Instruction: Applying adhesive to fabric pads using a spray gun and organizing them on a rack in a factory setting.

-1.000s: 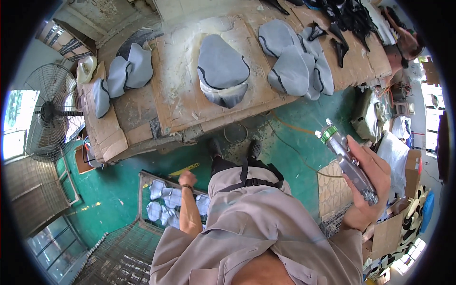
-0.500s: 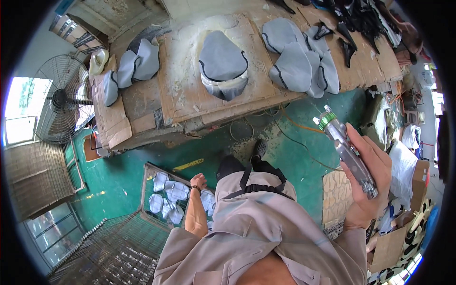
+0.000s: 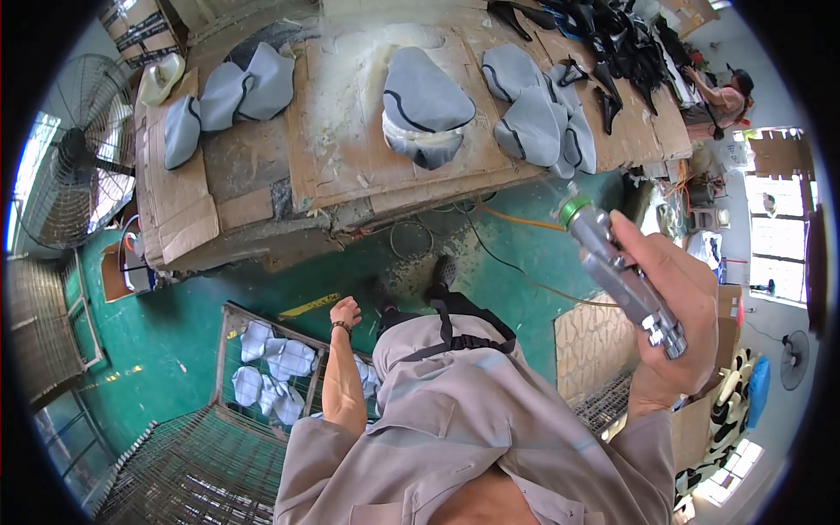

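So right now the right hand (image 3: pixel 678 324) has its fingers (image 3: pixel 643 249) wrapped tight around a metal spray gun (image 3: pixel 617 271), green-ringed nozzle aimed up and away toward the tabletop (image 3: pixel 262 166). It's held up in the air, well apart from any of the work. The left hand (image 3: pixel 346 312) is hanging down low, fingers loosely curled with nothing in them, as far as I can tell, just above the rim of a wire crate (image 3: pixel 229 337) on the floor with pale grey seat covers (image 3: pixel 276 372) lying in it. Up beyond the gun's nozzle, a grey seat (image 3: pixel 424 109) sits on dusty cardboard in the middle of the tabletop, with more grey ones to either side. Looks to me like an in-between step: gun ready, free hand going for a fresh piece from the crate. My guess is the next move needs the left fingers to dip in and pinch one cover off the pile without dragging the others, while the gun stays pointed clear.
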A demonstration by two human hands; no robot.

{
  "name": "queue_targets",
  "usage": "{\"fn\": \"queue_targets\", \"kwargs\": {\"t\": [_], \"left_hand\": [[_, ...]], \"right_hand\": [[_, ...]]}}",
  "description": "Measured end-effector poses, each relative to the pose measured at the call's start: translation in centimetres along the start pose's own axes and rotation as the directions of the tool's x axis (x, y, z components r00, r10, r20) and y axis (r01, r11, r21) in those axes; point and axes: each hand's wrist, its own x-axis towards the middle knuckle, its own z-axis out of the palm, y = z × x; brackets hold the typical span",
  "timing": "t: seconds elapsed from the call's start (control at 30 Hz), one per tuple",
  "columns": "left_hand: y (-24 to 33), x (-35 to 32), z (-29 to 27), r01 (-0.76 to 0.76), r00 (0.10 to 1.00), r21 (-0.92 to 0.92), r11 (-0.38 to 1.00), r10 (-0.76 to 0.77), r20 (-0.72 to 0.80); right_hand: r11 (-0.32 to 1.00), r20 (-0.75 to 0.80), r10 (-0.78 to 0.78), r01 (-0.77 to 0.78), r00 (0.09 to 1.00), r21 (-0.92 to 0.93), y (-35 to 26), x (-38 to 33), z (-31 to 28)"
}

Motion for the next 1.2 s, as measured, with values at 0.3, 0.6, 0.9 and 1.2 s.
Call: {"fn": "queue_targets", "kwargs": {"t": [0.3,0.6,0.9,1.2], "left_hand": [[-6.4,-0.5,-3.9,0.171,0.985,-0.073,0.983,-0.172,-0.020],[-5.2,-1.4,-3.1,0.092,0.994,-0.031,0.995,-0.094,-0.062],[4.3,-4.3,4.7,-0.293,0.956,-0.086,0.952,0.289,-0.059],[29.3,-12.7,20.9,-0.902,0.326,0.277,0.332,0.943,-0.068]], "right_hand": [[0.992,0.020,-0.111,0.112,0.994,-0.051,-5.9,-1.6,1.5],[1.000,-0.073,0.007,-0.007,0.997,-0.002,-4.0,-5.7,1.3],[0.956,-0.143,0.276,-0.256,0.950,0.147,5.2,-10.0,-1.2],[0.816,0.118,0.458,-0.470,0.881,0.337,16.1,-11.7,-4.3]]}}
